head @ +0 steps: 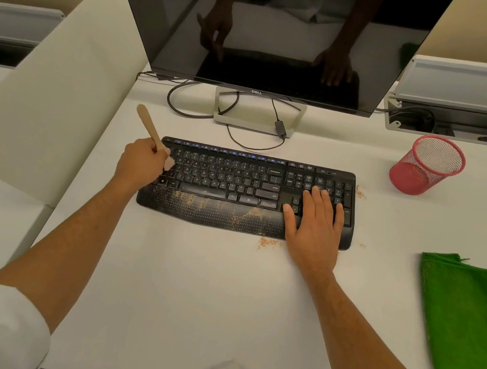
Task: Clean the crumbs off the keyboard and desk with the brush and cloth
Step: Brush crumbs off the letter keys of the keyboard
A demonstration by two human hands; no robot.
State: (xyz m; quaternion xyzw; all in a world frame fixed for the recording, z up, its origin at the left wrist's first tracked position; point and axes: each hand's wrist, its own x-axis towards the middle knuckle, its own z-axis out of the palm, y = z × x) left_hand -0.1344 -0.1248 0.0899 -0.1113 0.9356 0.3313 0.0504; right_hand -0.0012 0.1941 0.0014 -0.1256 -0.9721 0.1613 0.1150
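Two hands work at a keyboard point(251, 190) near the desk's point(187, 287) back edge. Left hand point(140, 164) grips a brush point(152, 133), bristles on the left keys to sweep crumbs point(216, 204). Right hand point(314, 221) lies flat, apparently steadying the keyboard's right end. Cloth point(463, 321) waits at the right edge.

Table point(187, 287) with a keyboard point(236, 183) at centre, in front of a monitor point(270, 29).
The left hand point(140, 164) holds a brush point(151, 131) over the keyboard's left end; the right hand point(315, 224) lies flat on its right end. Crumbs point(201, 201) lie on the palm rest and just before it. A mesh cup point(427, 165) stands far right, a cloth point(466, 321) nearer right.
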